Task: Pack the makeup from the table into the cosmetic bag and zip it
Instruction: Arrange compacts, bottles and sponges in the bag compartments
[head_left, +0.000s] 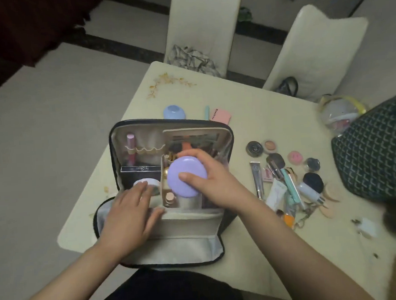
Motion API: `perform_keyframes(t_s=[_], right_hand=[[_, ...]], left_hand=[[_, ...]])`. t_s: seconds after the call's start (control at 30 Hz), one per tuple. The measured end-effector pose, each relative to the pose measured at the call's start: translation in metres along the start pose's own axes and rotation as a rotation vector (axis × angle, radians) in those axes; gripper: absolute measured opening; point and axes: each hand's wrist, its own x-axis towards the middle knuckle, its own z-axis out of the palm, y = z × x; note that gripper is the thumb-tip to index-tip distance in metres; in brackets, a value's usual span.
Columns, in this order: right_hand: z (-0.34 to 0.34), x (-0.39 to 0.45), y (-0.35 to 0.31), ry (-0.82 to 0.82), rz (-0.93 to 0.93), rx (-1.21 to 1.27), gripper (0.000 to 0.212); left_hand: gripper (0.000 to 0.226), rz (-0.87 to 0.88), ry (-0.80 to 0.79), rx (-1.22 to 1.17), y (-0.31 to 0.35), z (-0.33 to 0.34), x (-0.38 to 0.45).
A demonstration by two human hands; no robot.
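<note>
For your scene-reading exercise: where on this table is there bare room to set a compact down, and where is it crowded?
Bare: the table between the floral print and blue jar, and its near right corner. Crowded: the makeup pile right of the cosmetic bag.

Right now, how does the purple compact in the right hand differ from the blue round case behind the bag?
The purple compact is gripped by the right hand, tilted over the open cosmetic bag; the blue round case rests untouched on the table. The compact looks larger and flatter, the case domed. Both are round and pastel.
</note>
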Motion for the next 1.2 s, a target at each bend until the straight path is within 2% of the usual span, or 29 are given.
perform_keyframes(t_s=[0.1,0.2,0.3,0.37,0.47,0.53,0.63,0.77,0.9,0.97,1.07,1.17,1.2], right_hand=[[0.044,0.027,-0.004,0.073,-0.006,-0.070,0.033],[0.076,0.047,-0.004,0.080,-0.007,-0.176,0.027],[0.098,0.059,0.002,0.036,-0.024,-0.396,0.025],[0.108,0.066,0.007,0.033,-0.036,-0.609,0.023],[0.119,0.076,0.011,0.026,-0.131,-0.952,0.015],[0.124,0.083,0.010,-0.033,-0.148,-1.131,0.017],[0.130,0.088,0.008,-0.106,-0.064,-1.319,0.027],[0.136,0.089,0.014,-0.118,0.000,-1.410,0.031],[0.135,0.092,0.014,-0.141,0.031,-1.411,0.024],[0.134,0.092,0.014,-0.172,0.016,-1.407,0.023],[0.131,0.089,0.016,-0.218,-0.019,-1.430,0.023],[0.124,0.082,0.017,-0.222,-0.086,-1.394,0.023],[0.121,0.078,0.017,-0.188,-0.162,-1.346,0.022]], left_hand=[[0.071,-0.008,-0.118,0.009,-0.032,0.000,-0.009],[0.060,0.045,-0.137,0.046,-0.045,-0.001,-0.011],[0.054,0.058,-0.142,0.057,-0.050,-0.004,-0.008],[0.072,0.039,-0.190,0.010,-0.052,-0.008,-0.005],[0.113,0.038,-0.202,0.012,-0.053,-0.008,0.001],[0.120,0.038,-0.256,0.021,-0.057,-0.005,0.007],[0.106,0.037,-0.343,-0.003,-0.063,-0.002,0.014],[0.085,0.036,-0.431,-0.058,-0.067,-0.002,0.020],[0.041,-0.045,-0.532,-0.186,-0.062,-0.011,0.029],[0.028,-0.099,-0.525,-0.286,-0.063,-0.012,0.036],[0.027,-0.123,-0.516,-0.378,-0.068,-0.008,0.045],[0.049,-0.058,-0.627,-0.333,-0.065,-0.006,0.045],[0.055,-0.037,-0.652,-0.279,-0.062,-0.005,0.043]])
